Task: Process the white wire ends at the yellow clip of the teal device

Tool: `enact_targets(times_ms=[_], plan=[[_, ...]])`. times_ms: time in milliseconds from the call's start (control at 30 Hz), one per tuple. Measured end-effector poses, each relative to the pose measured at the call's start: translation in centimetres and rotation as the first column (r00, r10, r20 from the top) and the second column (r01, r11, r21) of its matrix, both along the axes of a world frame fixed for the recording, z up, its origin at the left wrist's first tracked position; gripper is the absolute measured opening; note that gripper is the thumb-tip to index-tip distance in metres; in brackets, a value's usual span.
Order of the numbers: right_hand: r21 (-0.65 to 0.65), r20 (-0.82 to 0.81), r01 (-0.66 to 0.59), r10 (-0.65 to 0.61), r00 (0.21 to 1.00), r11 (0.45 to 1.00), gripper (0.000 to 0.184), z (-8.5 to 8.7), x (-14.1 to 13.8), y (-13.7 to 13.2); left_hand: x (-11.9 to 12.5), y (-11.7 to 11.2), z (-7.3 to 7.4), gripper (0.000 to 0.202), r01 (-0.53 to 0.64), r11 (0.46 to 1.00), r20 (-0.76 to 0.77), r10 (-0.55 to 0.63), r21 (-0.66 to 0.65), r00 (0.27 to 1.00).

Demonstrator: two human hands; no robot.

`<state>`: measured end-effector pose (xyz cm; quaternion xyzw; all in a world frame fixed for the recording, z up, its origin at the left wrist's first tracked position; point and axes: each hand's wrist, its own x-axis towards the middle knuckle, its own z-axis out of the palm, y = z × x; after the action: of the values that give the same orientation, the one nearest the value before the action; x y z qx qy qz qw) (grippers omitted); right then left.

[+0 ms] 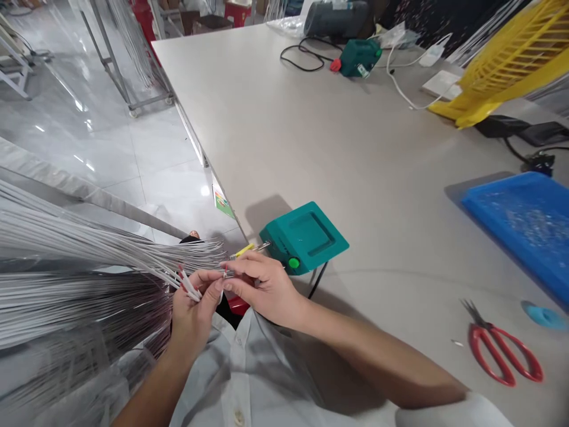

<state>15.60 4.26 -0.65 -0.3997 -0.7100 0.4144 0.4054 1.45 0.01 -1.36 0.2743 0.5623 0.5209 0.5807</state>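
Note:
My left hand (192, 311) is closed around several white wires (189, 286) cut to short ends, with a bit of red beside them. My right hand (272, 292) pinches the end of a white wire right against my left fingertips; a tiny red and metallic piece shows there, too small to name. A long bundle of white wires (102, 234) comes in from the left and ends near my hands. Just beyond my right hand, a green device (304, 237) with a bright green knob sits at the table edge. A metal rod and a yellow piece (245, 249) stick out from its side.
On the white table (249, 112) lie red-handled scissors (502, 350), a blue tape roll (546, 315) and a blue tray (520, 219). Farther back are a yellow fan (511, 65), another green device (361, 56) and cables. A metal rack (115, 71) stands on the floor.

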Motion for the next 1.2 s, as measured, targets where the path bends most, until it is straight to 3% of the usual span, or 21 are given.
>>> enact_targets(times_ms=[167,300,367,400,500,633,733,800,867,1000,1100,1200], plan=[[-0.195,-0.288,0.032,-0.088,0.953,0.98,0.009,-0.6,-1.1,-0.3,0.3,-0.2,0.2,0.006,0.051,0.997,-0.088,-0.045,0.065,0.995],[-0.435,-0.467,-0.174,-0.056,0.883,0.884,0.011,-0.3,-0.5,0.2,0.2,-0.2,0.5,0.006,0.125,0.989,-0.179,-0.11,0.077,0.978],[-0.424,-0.44,-0.262,0.056,0.896,0.867,0.011,0.2,0.4,0.7,0.0,-0.2,0.4,0.007,0.13,0.99,-0.202,-0.118,0.05,0.972],[-0.368,-0.396,-0.249,0.091,0.914,0.896,0.013,0.5,0.9,0.9,-0.3,-0.2,0.3,0.009,0.11,0.993,-0.208,-0.1,0.034,0.973],[-0.265,-0.321,-0.089,-0.001,0.947,0.96,0.012,1.5,2.0,1.1,-1.0,0.1,-0.2,0.021,-0.031,0.999,-0.207,0.029,-0.008,0.978],[-0.268,-0.124,-0.017,-0.017,0.992,0.963,0.014,1.9,1.6,0.1,-1.4,0.6,0.3,0.028,-0.131,0.991,-0.112,0.127,-0.021,0.985],[-0.283,0.032,-0.154,0.169,0.985,0.947,0.02,1.1,0.1,-0.8,-0.7,1.1,1.4,0.026,-0.073,0.997,0.052,0.074,-0.008,0.996],[-0.333,0.023,-0.297,0.323,0.946,0.895,0.017,0.1,-1.0,-1.3,-0.2,1.3,1.8,0.025,-0.029,1.0,0.118,0.028,0.008,0.993],[-0.388,-0.009,-0.364,0.391,0.92,0.847,0.013,-1.0,-1.9,-1.7,0.3,1.4,1.8,0.024,-0.08,0.997,0.129,0.077,0.019,0.989],[-0.498,-0.072,-0.312,0.32,0.945,0.809,0.022,-3.0,-3.1,-2.2,0.1,0.9,0.4,0.026,-0.228,0.974,0.079,0.228,-0.011,0.97],[-0.56,-0.158,-0.282,0.234,0.959,0.779,0.026,-4.0,-3.3,-2.2,-0.3,0.3,-0.9,0.028,-0.17,0.982,0.006,0.171,-0.08,0.985],[-0.629,-0.205,-0.226,0.122,0.971,0.744,0.03,-4.3,-3.2,-2.2,-0.5,0.0,-1.5,0.025,-0.117,0.988,0.038,0.121,-0.097,0.992]])
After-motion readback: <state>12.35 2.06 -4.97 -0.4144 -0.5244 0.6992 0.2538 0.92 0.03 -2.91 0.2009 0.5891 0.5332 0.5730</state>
